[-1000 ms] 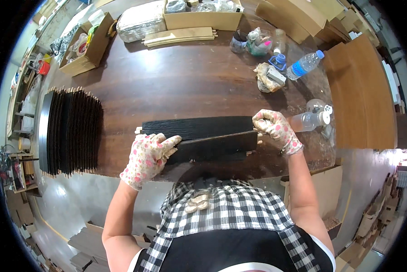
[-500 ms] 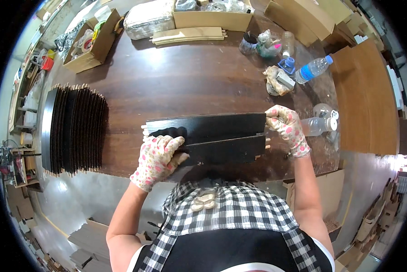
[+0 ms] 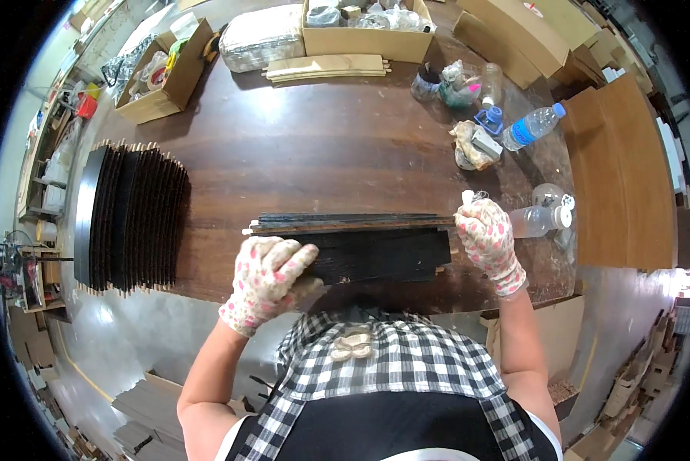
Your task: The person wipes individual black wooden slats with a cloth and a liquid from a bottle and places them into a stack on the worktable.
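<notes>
Two black wooden slats with pale dowel pegs at their ends lie in front of me. The farther slat [image 3: 352, 223] is tipped up on its long edge, with a narrow brown edge showing. Nearer to me, the other black slat [image 3: 383, 257] lies flat on the table. My left hand [image 3: 268, 278], in a floral glove, is curled round the left end of the slats, its fingers bent. At the right end, my gloved right hand [image 3: 487, 242] is closed on the tipped slat. A small white tip [image 3: 468, 197] sticks up by its fingers; I cannot make out what it is.
A thick row of black slats [image 3: 129, 219] stands at the left of the brown table [image 3: 322, 146]. Bottles [image 3: 533, 127] and a crumpled bundle [image 3: 477, 146] are at the right. Cartons [image 3: 368, 42], a wrapped package [image 3: 262, 38] and pale slats [image 3: 328, 67] line the far side.
The farther slat has tipped from lying face up onto its edge. My right hand has moved slightly down and turned into a tighter fist. My left hand has shifted only a little.
</notes>
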Demonstrator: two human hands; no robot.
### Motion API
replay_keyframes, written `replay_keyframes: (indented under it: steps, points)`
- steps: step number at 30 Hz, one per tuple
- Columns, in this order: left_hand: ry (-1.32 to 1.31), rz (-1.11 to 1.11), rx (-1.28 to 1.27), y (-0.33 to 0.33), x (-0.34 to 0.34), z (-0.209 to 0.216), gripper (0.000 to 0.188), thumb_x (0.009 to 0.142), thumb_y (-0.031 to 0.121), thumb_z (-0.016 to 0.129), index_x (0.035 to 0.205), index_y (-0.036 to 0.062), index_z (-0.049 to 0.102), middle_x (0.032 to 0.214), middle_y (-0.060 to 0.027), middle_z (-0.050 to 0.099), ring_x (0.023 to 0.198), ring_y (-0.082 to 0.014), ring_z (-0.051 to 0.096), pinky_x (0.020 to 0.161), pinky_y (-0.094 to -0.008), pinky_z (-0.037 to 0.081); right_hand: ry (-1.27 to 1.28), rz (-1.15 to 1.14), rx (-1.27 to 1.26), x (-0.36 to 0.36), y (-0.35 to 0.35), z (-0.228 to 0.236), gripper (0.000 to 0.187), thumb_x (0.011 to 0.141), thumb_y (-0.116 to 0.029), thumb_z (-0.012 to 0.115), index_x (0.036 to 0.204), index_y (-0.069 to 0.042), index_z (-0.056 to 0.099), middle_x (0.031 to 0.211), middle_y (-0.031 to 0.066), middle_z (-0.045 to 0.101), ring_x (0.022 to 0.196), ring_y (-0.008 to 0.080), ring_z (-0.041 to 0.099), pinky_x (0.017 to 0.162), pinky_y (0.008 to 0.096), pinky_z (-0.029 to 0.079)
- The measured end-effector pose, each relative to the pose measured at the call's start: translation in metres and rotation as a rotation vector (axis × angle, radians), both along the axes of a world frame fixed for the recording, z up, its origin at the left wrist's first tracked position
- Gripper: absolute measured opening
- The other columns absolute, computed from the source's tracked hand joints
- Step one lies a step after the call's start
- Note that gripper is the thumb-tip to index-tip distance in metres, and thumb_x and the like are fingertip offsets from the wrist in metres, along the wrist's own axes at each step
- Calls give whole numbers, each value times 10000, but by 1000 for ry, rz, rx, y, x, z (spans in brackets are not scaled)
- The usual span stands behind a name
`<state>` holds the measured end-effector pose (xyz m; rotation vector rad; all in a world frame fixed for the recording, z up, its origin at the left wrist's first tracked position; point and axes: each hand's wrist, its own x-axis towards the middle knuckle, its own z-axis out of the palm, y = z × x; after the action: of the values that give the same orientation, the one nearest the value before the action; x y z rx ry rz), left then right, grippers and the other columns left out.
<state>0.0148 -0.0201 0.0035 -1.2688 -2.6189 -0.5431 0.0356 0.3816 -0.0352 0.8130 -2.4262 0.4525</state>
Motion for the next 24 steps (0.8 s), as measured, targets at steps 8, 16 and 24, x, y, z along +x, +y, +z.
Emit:
replay_keyframes:
  steps: [8,16,24]
  points:
    - [-45,113,-171,1,-25,1,436,657,78,729,1085,85,647,1228,-95,636,1148,-307,597,946,-451,474,53,-74,8,14,-9,0,212,786,-6,694,978,-87,653,974,77,671,872,297,652,763,428,533]
    - [-213,2,-36,-3,-36,2,610,695,195,820,1253,84,599,1326,-118,583,1229,-342,538,1041,-474,409,-134,-165,-131,21,-12,4,140,831,-28,683,960,-79,705,956,74,689,883,283,652,787,404,529]
    - [-282,45,131,-9,-46,-20,1026,614,148,878,1480,0,348,1163,-144,645,1119,-339,594,997,-450,434,-232,-468,-531,2,-26,35,274,833,-3,691,1103,-48,676,1071,100,680,977,216,667,864,340,559]
